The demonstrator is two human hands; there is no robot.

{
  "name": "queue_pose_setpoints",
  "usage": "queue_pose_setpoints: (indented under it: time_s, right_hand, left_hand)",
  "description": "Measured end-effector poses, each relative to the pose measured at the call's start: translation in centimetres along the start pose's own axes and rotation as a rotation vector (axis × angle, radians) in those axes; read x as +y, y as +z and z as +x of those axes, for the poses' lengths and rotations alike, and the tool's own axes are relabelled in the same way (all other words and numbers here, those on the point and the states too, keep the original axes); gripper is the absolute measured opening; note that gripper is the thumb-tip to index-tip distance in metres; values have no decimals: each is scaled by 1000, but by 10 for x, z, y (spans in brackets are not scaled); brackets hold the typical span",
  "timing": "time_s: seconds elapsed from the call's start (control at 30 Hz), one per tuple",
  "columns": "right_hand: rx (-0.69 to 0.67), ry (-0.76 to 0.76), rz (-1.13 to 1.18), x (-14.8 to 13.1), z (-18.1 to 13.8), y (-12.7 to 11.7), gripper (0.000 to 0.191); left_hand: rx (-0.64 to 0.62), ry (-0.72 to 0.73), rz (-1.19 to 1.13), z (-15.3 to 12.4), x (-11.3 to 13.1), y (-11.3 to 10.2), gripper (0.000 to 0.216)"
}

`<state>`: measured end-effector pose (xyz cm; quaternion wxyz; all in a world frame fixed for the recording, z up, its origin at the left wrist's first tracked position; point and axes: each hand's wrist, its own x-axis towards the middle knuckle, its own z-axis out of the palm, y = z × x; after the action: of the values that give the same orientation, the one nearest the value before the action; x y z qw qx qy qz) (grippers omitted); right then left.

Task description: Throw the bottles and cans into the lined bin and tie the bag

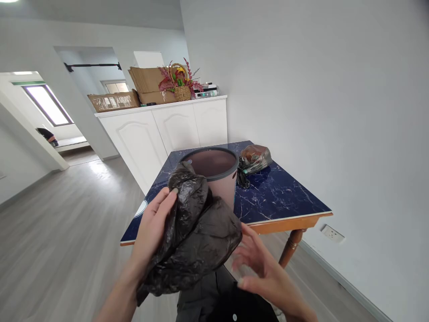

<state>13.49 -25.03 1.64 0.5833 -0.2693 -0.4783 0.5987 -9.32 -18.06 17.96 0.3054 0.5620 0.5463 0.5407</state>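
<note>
A black plastic garbage bag, crumpled and partly spread, hangs in front of me over the near table edge. My left hand pinches its upper left side between thumb and fingers. At the bag's right side is my right hand, its thumb and fingers apart and the fingertips close to the plastic; whether they touch it I cannot tell. Behind the bag stands a pinkish trash can with a dark grey rim, its mouth facing up. The bag hides much of the can's front.
The can stands on a table with a dark blue marble-patterned top. To its right lies a bundle of black bags. A white cabinet behind carries cardboard boxes and a flower basket. A wall runs along the right.
</note>
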Motion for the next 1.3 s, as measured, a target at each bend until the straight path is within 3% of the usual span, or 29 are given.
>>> queue_pose_setpoints:
  time_s: [0.07, 0.13, 0.23, 0.37, 0.5, 0.6, 0.7, 0.77, 0.83, 0.9, 0.97, 1.03, 1.17, 1.3]
  right_hand:
    - [-34, 64, 140, 4, 3, 16, 92]
    - [72, 123, 224, 7, 5, 20, 68]
    - [333, 109, 268, 6, 5, 1, 45]
    - [503, -36, 150, 0, -2, -34, 43]
    - [541, -59, 94, -2, -7, -47, 49]
    - [547, -45, 130, -4, -9, -45, 47]
    - [490, 6, 180, -8, -10, -35, 45]
    - [417, 51, 207, -12, -8, -24, 44]
    - [337, 68, 222, -18, -3, -9, 43]
    - [266, 66, 220, -26, 5, 8, 42]
    - [205, 68, 185, -37, 16, 27, 39]
    - [146, 62, 133, -47, 28, 45, 37]
    - [70, 32, 79, -58, 47, 63, 39]
    - [109, 12, 78, -59, 54, 60, 37]
  left_hand:
    - [-97, 14, 0, -2, 2, 4, 54]
    - [-143, 48, 15, 1, 2, 2, 55]
    - [-79, 82, 42, 13, -4, -11, 56]
    - [10, 114, 175, 31, -18, -35, 55]
    - [99, 215, 427, 48, -35, -59, 52]
    - [194, 264, 757, 55, -49, -80, 48]
    - [209, 250, 1096, 48, -54, -97, 55]
    - [199, 319, 1113, 32, -46, -100, 60]
    - [112, 449, 961, 12, -29, -92, 54]
    - [-134, 528, 740, -10, -9, -76, 41]
    - [-430, 526, 567, -29, 7, -56, 39]
    - [-569, 483, 511, -41, 15, -36, 46]
    - [-621, 515, 540, -45, 9, -17, 28]
    - [-554, 498, 521, -42, 1, -26, 29]
